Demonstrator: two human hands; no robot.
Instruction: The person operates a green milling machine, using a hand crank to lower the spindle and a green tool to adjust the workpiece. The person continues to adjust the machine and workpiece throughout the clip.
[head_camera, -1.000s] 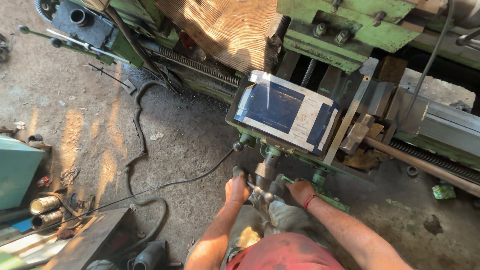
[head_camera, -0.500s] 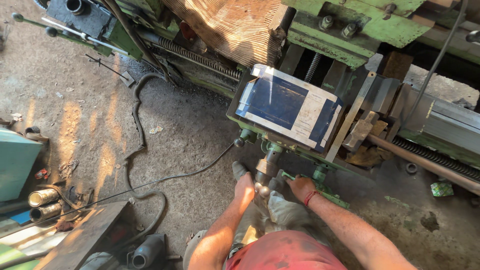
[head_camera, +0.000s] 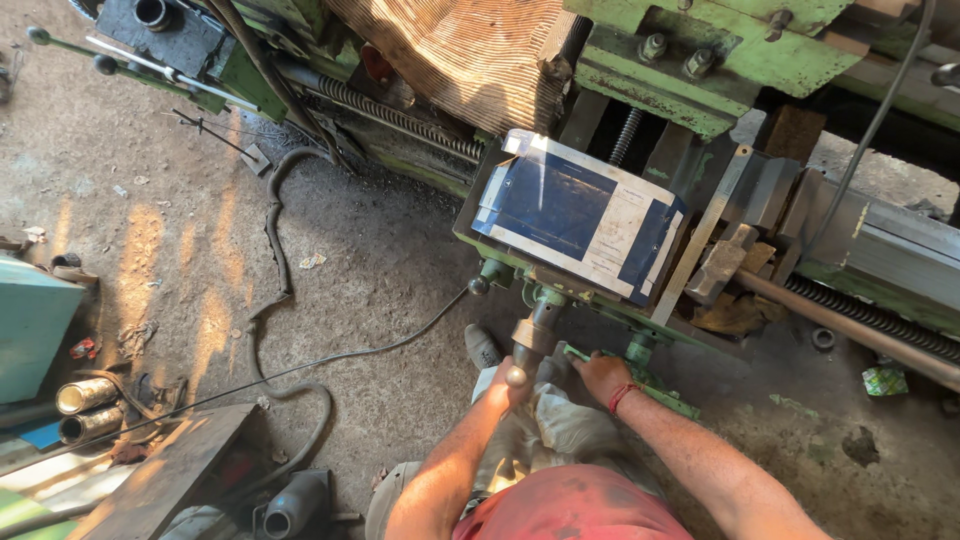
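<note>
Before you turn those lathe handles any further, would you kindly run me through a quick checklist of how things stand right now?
1. Left hand on the ball-ended lever: ok, it is gripping the lower end.
2. Right hand on the green handle: ok, touching it beside the carriage.
3. Flat blue and white box resting on the carriage: ok, lying flat, though whether it is secured, cannot tell.
4. Cable on the floor: not ok, it trails loose close to the shoe.
5. Red wristband near moving parts: cannot tell if it sits snug.
6. Metal tubes at left: ok, well away from the feet.
</note>
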